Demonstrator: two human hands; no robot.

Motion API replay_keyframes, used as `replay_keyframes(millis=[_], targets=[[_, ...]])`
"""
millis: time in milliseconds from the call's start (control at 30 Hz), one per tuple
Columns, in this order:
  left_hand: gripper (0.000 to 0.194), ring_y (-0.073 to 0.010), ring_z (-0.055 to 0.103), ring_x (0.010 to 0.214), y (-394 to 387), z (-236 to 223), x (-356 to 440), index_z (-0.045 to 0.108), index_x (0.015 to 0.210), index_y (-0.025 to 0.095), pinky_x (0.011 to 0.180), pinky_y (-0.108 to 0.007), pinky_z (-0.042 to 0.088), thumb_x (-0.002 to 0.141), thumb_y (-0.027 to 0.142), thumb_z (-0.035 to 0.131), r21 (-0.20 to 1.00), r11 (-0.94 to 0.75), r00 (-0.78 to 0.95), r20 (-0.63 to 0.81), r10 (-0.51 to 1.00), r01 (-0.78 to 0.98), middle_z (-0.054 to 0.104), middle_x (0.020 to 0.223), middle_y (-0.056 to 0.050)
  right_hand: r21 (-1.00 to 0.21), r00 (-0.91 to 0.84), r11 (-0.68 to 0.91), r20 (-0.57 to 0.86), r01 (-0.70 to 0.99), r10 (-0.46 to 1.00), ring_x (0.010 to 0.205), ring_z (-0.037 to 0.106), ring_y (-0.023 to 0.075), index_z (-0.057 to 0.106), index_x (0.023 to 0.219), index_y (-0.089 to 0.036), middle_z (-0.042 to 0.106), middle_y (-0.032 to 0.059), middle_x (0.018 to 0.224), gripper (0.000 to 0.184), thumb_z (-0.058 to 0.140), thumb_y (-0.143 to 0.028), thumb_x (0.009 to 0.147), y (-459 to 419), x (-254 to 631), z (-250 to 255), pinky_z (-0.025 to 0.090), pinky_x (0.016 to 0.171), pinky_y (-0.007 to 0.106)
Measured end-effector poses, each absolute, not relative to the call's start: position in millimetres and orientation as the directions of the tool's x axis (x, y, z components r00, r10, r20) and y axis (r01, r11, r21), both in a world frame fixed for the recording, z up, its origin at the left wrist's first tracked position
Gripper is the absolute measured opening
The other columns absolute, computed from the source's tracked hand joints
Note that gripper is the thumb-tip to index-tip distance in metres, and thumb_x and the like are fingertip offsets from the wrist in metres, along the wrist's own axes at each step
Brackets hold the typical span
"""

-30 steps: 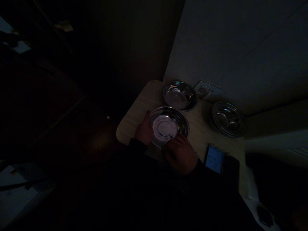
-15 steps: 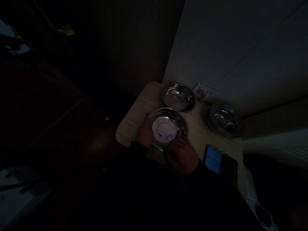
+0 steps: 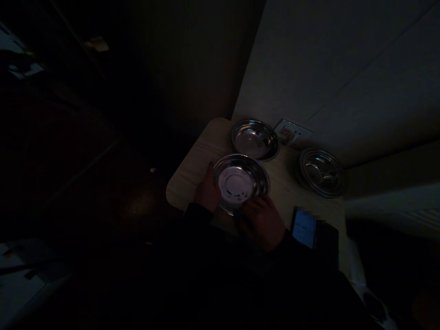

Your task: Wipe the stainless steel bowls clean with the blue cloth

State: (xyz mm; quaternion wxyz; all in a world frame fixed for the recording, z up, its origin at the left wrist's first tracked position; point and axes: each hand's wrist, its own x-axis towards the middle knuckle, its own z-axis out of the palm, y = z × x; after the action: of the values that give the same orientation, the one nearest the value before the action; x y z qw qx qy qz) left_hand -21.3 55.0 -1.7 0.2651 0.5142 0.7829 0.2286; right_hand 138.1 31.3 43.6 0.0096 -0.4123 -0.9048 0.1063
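Keeping at steel bowl (image 3: 235, 183) — left fingers (image 3: 210, 174), right fingers (image 3: 258, 202) barely shifted — cannot tell whether clamped

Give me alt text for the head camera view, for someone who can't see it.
A person's left hand and right hand at the rim of a shiny metal bowl on a pale table, in dim light. A second bowl sits behind it, a stack of metal dishes to the right, and a lit phone near the right hand.

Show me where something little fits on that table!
Bare table shows left of the near bowl, and between it and the bowl stack. Crowded: around the near bowl, with left fingers, right fingers and the far bowl; also beside the phone.
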Motion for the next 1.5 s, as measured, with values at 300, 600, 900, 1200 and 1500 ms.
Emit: replay_keyframes(millis=[300, 600, 900, 1200, 1500], targets=[[0.059, -0.0226, 0.063, 0.068, 57.7, 0.1, -22.8, 0.021, 0.14, 0.019, 0.06, -0.029, 0.045, 0.083, 0.023, 0.035, 0.609, 0.381, -0.324, -0.207, 0.923, 0.696, 0.068, 0.079, -0.009, -0.184, -0.658, 0.642, -0.038, 0.744, 0.752, 0.094, 0.05, 0.0224, 0.062, 0.082, -0.018, 0.063, 0.0044, 0.084, 0.011, 0.055, -0.023, 0.076, 30.4, 103.5, 39.6, 0.021, 0.102, 0.043], [0.057, -0.0234, 0.064, 0.08, 61.2, 3.0, -25.9, 0.024, 0.139, 0.021, 0.07, -0.032, 0.046, 0.083, 0.023, 0.036, 0.656, 0.328, -0.268, -0.194, 0.944, 0.68, 0.069, 0.091, -0.011, -0.275, -0.739, 0.735, 0.108, 0.621, 0.665, 0.094, 0.055, 0.0185, 0.062, 0.09, -0.02, 0.067, 0.002, 0.09, 0.014, 0.05, -0.021, 0.083, 39.9, 187.7, 34.8, 0.016, 0.104, 0.047], [0.076, -0.0275, 0.057, 0.103, 50.1, 3.0, -33.9, 0.012, 0.141, 0.015, 0.085, -0.039, 0.045, 0.079, 0.041, 0.049, 0.811, 0.36, -0.377, -0.188, 0.907, 0.461, 0.057, 0.12, -0.015, -0.338, -0.714, 0.771, 0.301, 0.54, 0.632, 0.093, 0.056, 0.019, 0.061, 0.098, -0.02, 0.067, 0.0046, 0.094, 0.017, 0.05, -0.022, 0.085, 39.4, 191.4, 17.0, 0.027, 0.101, 0.048], [0.052, -0.022, 0.048, 0.116, 16.8, -18.1, -5.7, 0.034, 0.132, 0.016, 0.097, -0.036, 0.038, 0.082, 0.024, 0.041, 0.927, 0.236, -0.463, -0.078, 0.883, 0.293, 0.049, 0.128, -0.011, -0.39, -0.729, 0.756, 0.251, 0.526, 0.637, 0.09, 0.056, 0.0186, 0.061, 0.097, -0.019, 0.066, 0.0048, 0.092, 0.017, 0.051, -0.021, 0.084, 33.6, 183.5, 20.7, 0.032, 0.098, 0.045], [0.057, -0.0246, 0.057, 0.103, 29.2, -15.7, -5.6, 0.029, 0.135, 0.008, 0.088, -0.037, 0.045, 0.08, 0.018, 0.039, 0.867, 0.349, -0.469, -0.157, 0.869, 0.356, 0.06, 0.112, -0.015, -0.289, -0.729, 0.71, 0.056, 0.642, 0.682, 0.088, 0.053, 0.0199, 0.063, 0.082, -0.02, 0.065, 0.004, 0.081, 0.012, 0.051, -0.021, 0.08, 29.8, 147.0, 33.1, 0.024, 0.101, 0.045]])
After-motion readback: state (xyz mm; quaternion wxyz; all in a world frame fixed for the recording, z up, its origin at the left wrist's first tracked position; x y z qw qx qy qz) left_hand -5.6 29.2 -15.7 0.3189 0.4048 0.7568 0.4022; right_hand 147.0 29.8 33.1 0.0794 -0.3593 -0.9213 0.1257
